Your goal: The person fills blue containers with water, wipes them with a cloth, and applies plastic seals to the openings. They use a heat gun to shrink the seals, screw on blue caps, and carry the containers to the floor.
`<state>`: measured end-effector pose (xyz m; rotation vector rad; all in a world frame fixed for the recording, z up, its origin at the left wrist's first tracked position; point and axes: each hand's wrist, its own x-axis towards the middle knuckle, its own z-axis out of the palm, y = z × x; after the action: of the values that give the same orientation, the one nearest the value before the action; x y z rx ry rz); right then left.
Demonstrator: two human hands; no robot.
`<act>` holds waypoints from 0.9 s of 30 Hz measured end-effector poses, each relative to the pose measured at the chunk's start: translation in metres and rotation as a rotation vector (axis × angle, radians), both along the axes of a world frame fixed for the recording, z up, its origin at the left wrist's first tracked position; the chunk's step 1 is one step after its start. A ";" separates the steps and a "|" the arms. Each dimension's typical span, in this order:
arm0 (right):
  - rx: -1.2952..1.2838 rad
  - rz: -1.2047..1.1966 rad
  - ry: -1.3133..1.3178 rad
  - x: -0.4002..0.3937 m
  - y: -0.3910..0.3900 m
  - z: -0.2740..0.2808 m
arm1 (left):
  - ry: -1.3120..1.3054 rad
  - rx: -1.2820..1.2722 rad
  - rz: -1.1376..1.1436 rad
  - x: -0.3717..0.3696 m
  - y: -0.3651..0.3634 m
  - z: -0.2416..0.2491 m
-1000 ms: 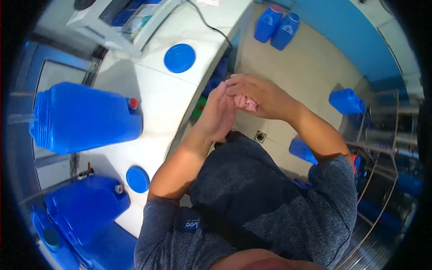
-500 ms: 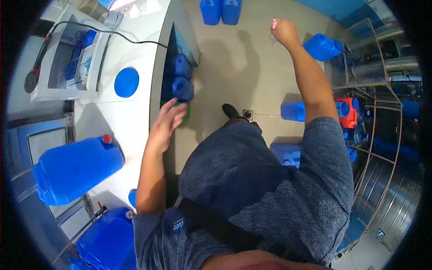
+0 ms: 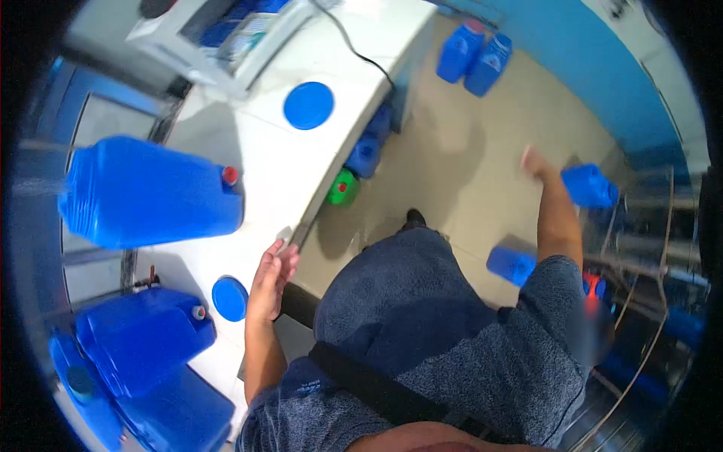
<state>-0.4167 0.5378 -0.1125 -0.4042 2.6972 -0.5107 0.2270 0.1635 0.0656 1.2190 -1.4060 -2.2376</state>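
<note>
Blue plastic is the chief material: a round lid (image 3: 230, 298) lies on the white counter (image 3: 265, 162), near its front edge and just beside the left hand (image 3: 273, 279). That hand is at the counter's front edge, fingers loosely spread and partly bent, with nothing seen in it; whether it touches the edge cannot be told. The right hand (image 3: 536, 163) is out over the floor (image 3: 459, 177), nearest to a blue floor container (image 3: 591, 186). It is blurred, so its grip and any contents cannot be determined.

In my judgement, sound handling here means keeping the left fingers clear of the counter's edge and the lid, holding the right arm away from the floor container, and checking the footing around the one dark shoe (image 3: 415, 218) that shows.

Further out, a capped container (image 3: 143, 339) stands behind the lid, towards the counter's back edge. A large container (image 3: 151, 192) with a red cap is farther along that edge. A second lid (image 3: 309, 105) lies near the front edge, towards the far end. Beneath the counter is a green container (image 3: 343, 187); a metal rack (image 3: 649, 279) stands across the aisle.
</note>
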 end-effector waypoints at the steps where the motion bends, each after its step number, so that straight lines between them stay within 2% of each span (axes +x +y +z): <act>1: 0.430 0.198 -0.032 0.015 0.009 -0.049 | -0.055 -0.040 -0.006 0.011 0.004 -0.004; 2: 0.608 0.301 -0.116 0.027 0.006 -0.075 | -0.114 -0.086 -0.015 0.023 0.005 -0.006; 3: 0.611 0.317 -0.164 0.036 -0.006 -0.090 | -0.134 -0.125 -0.004 0.035 0.009 -0.009; 4: 0.264 0.284 -0.223 0.035 -0.013 -0.096 | -0.160 -0.157 -0.013 0.045 0.011 -0.008; 6: 0.247 0.282 -0.160 0.062 -0.090 -0.011 | -0.189 -0.078 0.086 0.056 0.019 0.000; 8: 0.085 0.399 0.059 0.034 -0.157 0.033 | -0.212 -0.068 0.125 0.067 0.021 -0.003; 10: -0.477 0.500 0.491 -0.020 -0.227 0.045 | -0.234 -0.042 0.167 0.069 0.024 -0.008; 11: -0.464 0.671 0.683 -0.015 -0.271 0.102 | -0.249 -0.052 0.210 0.068 0.025 -0.007; 14: -0.578 0.841 0.833 -0.025 -0.378 0.177 | -0.263 -0.048 0.314 0.047 0.026 0.000; 16: -0.673 0.854 0.823 -0.028 -0.423 0.192 | -0.195 -0.059 0.406 0.037 0.029 0.002; 18: -0.623 0.764 0.545 -0.028 -0.473 0.218 | -0.212 -0.050 0.459 0.025 0.033 0.003; 19: -0.642 0.783 0.557 -0.029 -0.496 0.234 | -0.229 -0.030 0.502 0.017 0.035 0.004; 21: -0.784 0.785 0.745 -0.026 -0.532 0.261 | -0.239 -0.038 0.550 0.006 0.039 0.004; 22: -0.799 0.803 0.748 -0.026 -0.553 0.276 | -0.267 -0.031 0.574 0.001 0.042 0.006; 24: -1.058 0.681 0.673 -0.028 -0.594 0.312 | -0.268 -0.033 0.619 -0.012 0.046 0.013; 26: -1.151 0.751 0.628 -0.025 -0.624 0.344 | -0.307 -0.047 0.692 -0.025 0.050 0.018; 27: -1.171 0.735 0.753 -0.047 -0.657 0.344 | -0.307 -0.048 0.710 -0.030 0.054 0.019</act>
<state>-0.4639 -0.1195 0.2316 -2.0959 2.1657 -1.9057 0.1969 0.2174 0.0843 1.7518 -0.8860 -1.5689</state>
